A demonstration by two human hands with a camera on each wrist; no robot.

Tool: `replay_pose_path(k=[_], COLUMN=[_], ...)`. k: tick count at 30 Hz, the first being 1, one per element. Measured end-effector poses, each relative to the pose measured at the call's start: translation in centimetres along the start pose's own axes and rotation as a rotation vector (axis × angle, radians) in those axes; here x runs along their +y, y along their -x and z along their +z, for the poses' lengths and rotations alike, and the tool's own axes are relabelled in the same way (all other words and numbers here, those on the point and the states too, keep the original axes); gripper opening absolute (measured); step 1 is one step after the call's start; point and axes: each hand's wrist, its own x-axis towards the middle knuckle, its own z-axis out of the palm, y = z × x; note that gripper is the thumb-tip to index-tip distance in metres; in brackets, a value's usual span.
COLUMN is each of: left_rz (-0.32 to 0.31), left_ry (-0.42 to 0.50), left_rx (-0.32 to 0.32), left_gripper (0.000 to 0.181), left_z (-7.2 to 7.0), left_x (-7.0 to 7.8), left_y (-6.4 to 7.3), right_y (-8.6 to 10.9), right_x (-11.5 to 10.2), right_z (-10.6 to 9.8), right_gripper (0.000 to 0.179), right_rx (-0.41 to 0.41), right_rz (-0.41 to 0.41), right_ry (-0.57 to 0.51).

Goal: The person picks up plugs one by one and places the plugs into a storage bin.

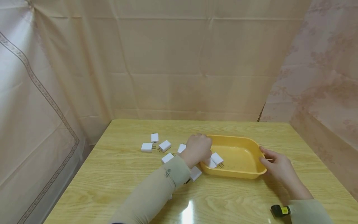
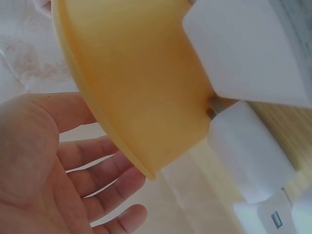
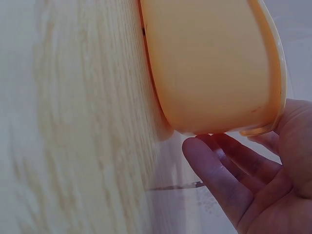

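A yellow plastic tray (image 1: 232, 174) sits on the table with two white USB charger plugs (image 1: 217, 158) visible in its left end. My left hand (image 1: 197, 147) is over the tray's left rim. In the left wrist view its fingers (image 2: 105, 173) are loosely spread at the rim, some tips hidden behind the wall. My right hand (image 1: 279, 166) holds the tray's right end, with the thumb and fingers around the outside of the wall. Another charger plug (image 1: 195, 173) lies just outside the tray, below my left wrist.
Several more white charger plugs (image 1: 146, 147) lie scattered on the wooden table (image 1: 112, 174) left of the tray, some partly hidden by my left arm. A small black device with a yellow label (image 1: 279, 211) is beside my right cuff. Curtains (image 1: 179, 62) hang around the table.
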Motion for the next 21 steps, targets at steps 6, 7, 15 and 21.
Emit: replay_pose_path(k=[6, 7, 15, 21], left_rz=[-0.005, -0.007, 0.003, 0.0], left_ry=[0.024, 0.03, 0.062, 0.09], left_rx=[-0.016, -0.02, 0.022, 0.069], left_gripper=[0.02, 0.019, 0.015, 0.018], left_z=[-0.1, -0.3, -0.8, -1.5], left_x=[-0.1, -0.2, -1.7, -3.4], left_y=[0.1, 0.2, 1.0, 2.1], right_y=[0.0, 0.0, 0.1, 0.0], right_x=[0.0, 0.0, -0.1, -0.2], right_z=[0.0, 0.0, 0.0, -0.1], right_gripper=[0.059, 0.059, 0.059, 0.059], right_rx=[-0.001, -0.002, -0.004, 0.005], right_rz=[0.006, 0.009, 0.016, 0.004], right_ry=[0.009, 0.01, 0.0, 0.006])
